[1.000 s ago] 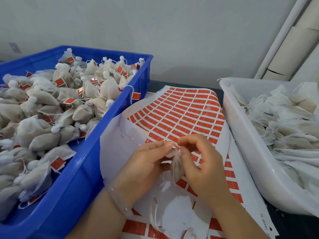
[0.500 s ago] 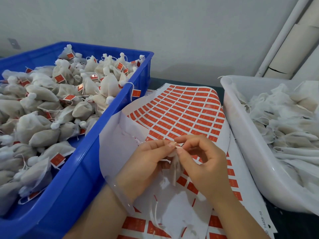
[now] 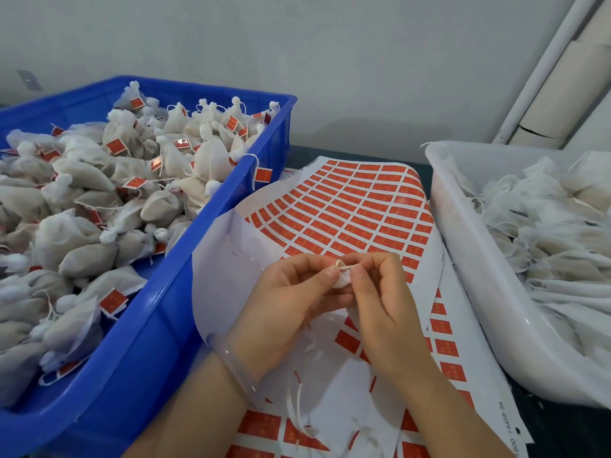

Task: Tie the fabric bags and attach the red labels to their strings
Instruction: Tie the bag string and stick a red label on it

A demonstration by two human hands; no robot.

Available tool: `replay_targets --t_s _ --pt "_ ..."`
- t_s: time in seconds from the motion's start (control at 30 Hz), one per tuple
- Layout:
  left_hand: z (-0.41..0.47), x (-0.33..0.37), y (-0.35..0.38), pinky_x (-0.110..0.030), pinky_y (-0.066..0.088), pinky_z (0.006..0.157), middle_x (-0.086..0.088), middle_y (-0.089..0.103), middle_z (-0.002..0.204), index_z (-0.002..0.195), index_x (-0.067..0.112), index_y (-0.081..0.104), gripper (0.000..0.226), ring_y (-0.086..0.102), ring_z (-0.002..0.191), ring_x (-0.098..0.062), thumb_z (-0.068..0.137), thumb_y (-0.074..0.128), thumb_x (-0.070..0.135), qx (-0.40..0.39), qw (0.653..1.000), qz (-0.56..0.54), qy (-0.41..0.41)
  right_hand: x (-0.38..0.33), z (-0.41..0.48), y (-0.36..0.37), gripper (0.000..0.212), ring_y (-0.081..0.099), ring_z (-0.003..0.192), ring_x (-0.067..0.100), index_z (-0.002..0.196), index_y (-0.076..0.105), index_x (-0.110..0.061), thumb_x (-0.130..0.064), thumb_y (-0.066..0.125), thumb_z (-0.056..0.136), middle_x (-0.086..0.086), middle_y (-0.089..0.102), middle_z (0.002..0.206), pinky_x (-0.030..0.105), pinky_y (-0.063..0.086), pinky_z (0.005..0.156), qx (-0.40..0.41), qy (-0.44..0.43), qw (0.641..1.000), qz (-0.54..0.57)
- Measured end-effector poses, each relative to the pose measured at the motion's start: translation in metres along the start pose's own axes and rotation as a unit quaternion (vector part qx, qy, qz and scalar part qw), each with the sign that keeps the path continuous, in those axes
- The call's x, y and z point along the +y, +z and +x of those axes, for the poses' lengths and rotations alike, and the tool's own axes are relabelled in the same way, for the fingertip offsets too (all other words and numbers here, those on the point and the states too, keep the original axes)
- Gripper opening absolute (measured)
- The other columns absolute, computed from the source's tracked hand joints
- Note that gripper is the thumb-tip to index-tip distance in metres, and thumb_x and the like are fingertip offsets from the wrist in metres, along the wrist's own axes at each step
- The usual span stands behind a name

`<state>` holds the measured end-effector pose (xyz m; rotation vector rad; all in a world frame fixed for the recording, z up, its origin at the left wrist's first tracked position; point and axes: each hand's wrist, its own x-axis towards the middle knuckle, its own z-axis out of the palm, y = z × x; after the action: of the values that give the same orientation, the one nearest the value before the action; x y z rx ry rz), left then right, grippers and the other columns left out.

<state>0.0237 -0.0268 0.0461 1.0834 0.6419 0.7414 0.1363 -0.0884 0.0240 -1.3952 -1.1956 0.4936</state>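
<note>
1. Fabric bag [image 3: 342, 281]: small and white, held between your 2 hands above the label sheet [image 3: 347, 206].
2. Your left hand [image 3: 291, 302] pinches the bag's neck; your right hand [image 3: 380, 305] pinches the string [image 3: 344, 266] loop.
3. Sheet edge print [image 3: 506, 424] reads roughly "14458-56". Red label text is too small to read.
4. Blue crate [image 3: 158, 312] on your left: tied bags with red labels. White tub [image 3: 463, 259] on your right: loose white bags.

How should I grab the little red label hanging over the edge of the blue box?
Pinch the red label itself, front and back, coming from the right, outside the blue box. It is flat and thin and dangles on its string outside the wall, so nothing seems to block that side.
</note>
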Motion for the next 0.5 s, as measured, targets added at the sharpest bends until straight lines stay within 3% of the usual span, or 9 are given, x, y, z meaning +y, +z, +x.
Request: replay_targets --t_s 0.1,0.23,0.37,0.5 --pt "0.0 0.001 -0.003 -0.029 0.057 0.068 -0.009 0.073 0.089 0.076 0.018 0.075 0.012 0.071 0.084 -0.027 0.064 0.07 0.018 -0.05 0.999 -0.016 0.003 0.0 -0.001 0.0 0.014 0.06 0.085 -0.005 0.091 0.044 -0.031 -0.044 0.039 0.091 -0.03 0.057 0.086 0.005 0.046 0.061 -0.002 -0.022 0.999 -0.032" --pt "0.0 0.002 -0.002 -0.025 0.056 0.063 -0.002 0.073 0.089 0.097 0.018 0.067 0.046 0.071 0.081 -0.021 0.055 0.082 0.028 -0.076 0.992 0.1 -0.008 -0.002 0.002 -0.008 0.013 0.061 0.075 0.0 0.088 0.042 -0.033 -0.045 0.038 0.092 -0.024 0.056 0.08 0.008 0.047 0.055 -0.009 -0.027 0.998 -0.055" --pt "-0.001 0.003 -0.003 -0.017 0.052 0.058 0.006 0.072 0.085 0.081 0.026 0.071 0.026 0.07 0.078 -0.014 0.057 0.08 0.029 -0.07 0.983 0.169 0.009 -0.003 0.003 -0.015 0.019 0.06 0.073 -0.004 0.088 0.041 -0.032 -0.048 0.036 0.081 -0.028 0.056 0.077 0.007 0.045 0.054 -0.05 -0.009 0.996 -0.076" --pt "0.001 0.002 -0.01 -0.023 0.057 0.063 0.001 0.071 0.083 0.082 0.016 0.07 0.017 0.069 0.078 -0.016 0.069 0.077 0.007 -0.074 0.966 0.248 0.009 -0.004 0.005 -0.019 0.019 0.062 0.076 -0.005 0.088 0.042 -0.034 -0.05 0.036 0.079 -0.03 0.057 0.078 0.006 0.045 0.056 -0.1 -0.002 0.991 -0.087"
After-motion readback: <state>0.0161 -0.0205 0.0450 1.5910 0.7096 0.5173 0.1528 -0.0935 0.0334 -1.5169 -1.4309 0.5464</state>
